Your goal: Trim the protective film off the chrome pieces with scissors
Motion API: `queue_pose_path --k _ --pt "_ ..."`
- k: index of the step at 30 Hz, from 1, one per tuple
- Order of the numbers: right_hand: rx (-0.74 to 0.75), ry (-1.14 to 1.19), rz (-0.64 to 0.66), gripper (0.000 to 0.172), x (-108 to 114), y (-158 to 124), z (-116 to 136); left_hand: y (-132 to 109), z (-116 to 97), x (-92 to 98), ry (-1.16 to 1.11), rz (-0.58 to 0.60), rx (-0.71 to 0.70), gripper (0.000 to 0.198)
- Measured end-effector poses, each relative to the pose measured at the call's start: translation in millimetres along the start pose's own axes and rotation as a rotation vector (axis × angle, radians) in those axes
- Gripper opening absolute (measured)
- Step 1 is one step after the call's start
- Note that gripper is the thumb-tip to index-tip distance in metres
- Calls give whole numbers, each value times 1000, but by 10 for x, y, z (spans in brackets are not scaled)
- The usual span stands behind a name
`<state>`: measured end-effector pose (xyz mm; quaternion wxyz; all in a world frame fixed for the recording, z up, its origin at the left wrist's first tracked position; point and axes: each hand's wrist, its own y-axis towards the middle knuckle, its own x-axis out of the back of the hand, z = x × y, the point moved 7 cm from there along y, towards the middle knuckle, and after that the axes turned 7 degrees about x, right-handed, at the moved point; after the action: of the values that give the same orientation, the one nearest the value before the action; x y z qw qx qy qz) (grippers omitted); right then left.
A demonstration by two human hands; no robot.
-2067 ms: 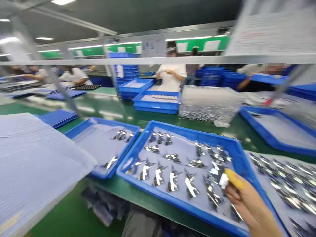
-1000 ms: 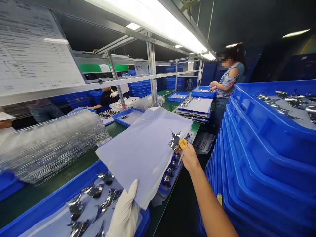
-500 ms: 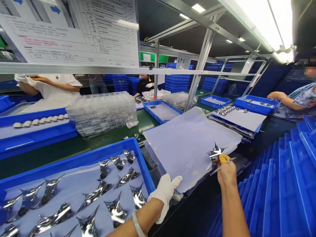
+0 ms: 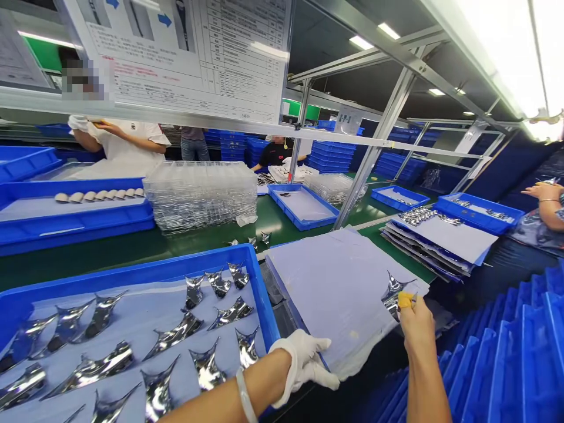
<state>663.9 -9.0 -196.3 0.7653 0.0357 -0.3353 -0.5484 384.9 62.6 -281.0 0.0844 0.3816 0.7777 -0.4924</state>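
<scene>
My left hand (image 4: 303, 359), in a white glove, grips the near edge of a pale lilac foam sheet (image 4: 339, 288) that lies flat over a stack beside the blue tray (image 4: 259, 294). My right hand (image 4: 414, 320), bare with a yellow cot on the thumb, pinches a shiny chrome winged part (image 4: 393, 289) against the sheet's right edge; a thin tool seems to be in the same grip. The blue tray on the left holds several more chrome winged parts (image 4: 176, 335) on a lilac liner.
A stack of clear plastic trays (image 4: 200, 194) stands on the green bench behind. Blue trays (image 4: 304, 205) and sheets with parts (image 4: 440, 235) lie to the right. Stacked blue trays (image 4: 520, 352) fill the near right. Other people work across the bench and at the far right.
The sheet has come down from a raised tilt to lie flat on the stack. Both hands lowered with it, and my view turned a little left.
</scene>
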Motion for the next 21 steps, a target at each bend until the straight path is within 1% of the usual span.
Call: queue_pose_path --k 1,2,3,6,8,10,12,14,17,19,21 --pt "43 -57 52 19 -68 -2 135 -81 16 1 37 9 9 50" --pt "90 -105 124 18 -197 -18 286 -178 26 9 84 12 13 48" --pt "139 -144 208 18 -379 -50 448 -288 29 20 130 11 10 44" --pt "276 -266 476 15 -1115 -227 936 -673 -4 79 229 7 -47 30" --pt "340 -361 622 17 -1616 -358 1211 -941 -32 176 301 -29 -93 31" --pt "376 -460 713 23 -2024 -449 1426 -1194 -57 318 472 -97 -147 37" --pt "416 -537 762 27 -2326 -505 1603 -1422 -83 490 634 -177 -210 37" --pt "460 -584 788 30 -2546 -543 1739 -1611 -115 680 700 -245 -272 31" --pt "509 -601 822 32 -2780 -595 1858 -1806 -180 1026 678 -343 -303 28" --pt "519 -587 843 32 -2872 -614 1892 -1903 -275 1296 699 -433 -319 31" --pt "511 -555 847 32 -2893 -601 1910 -2007 -437 1602 772 -581 -360 39"
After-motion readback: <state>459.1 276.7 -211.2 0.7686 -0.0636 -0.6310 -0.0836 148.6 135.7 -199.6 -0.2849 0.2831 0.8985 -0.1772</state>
